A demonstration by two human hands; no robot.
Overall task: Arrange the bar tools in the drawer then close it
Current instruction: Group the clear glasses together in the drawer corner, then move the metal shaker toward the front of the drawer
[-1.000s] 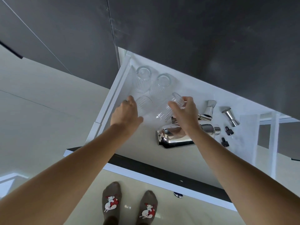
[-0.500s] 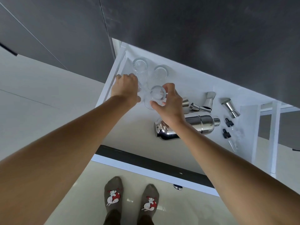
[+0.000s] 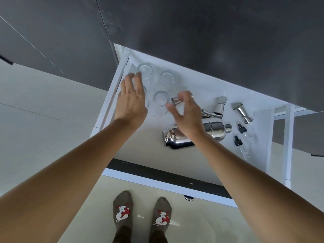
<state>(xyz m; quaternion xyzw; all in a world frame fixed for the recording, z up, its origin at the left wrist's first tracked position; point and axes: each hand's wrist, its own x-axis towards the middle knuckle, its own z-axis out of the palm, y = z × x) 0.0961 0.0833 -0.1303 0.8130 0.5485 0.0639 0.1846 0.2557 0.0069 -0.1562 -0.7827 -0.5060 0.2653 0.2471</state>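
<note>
The white drawer (image 3: 184,174) stands pulled open. Several ribbed clear glasses stand upright in its far left corner, the nearest glass (image 3: 160,104) between my hands. My left hand (image 3: 131,99) hovers open above the left glasses, fingers spread. My right hand (image 3: 186,112) is open just right of the nearest glass, holding nothing. A steel shaker (image 3: 198,135) lies on its side, partly under my right wrist. Steel jiggers (image 3: 220,106) lie to its far side, one jigger (image 3: 242,113) further right. Two dropper bottles (image 3: 242,135) with black caps lie at the right.
A dark cabinet front (image 3: 210,41) overhangs the drawer's back. White drawer rails (image 3: 287,137) run along the right side. The drawer's near half is bare white floor. My socked feet (image 3: 140,214) stand on the cream floor below the drawer front.
Both hands set the glasses upright in the left corner and have let go; they now hover open above them. The view shifted slightly.
</note>
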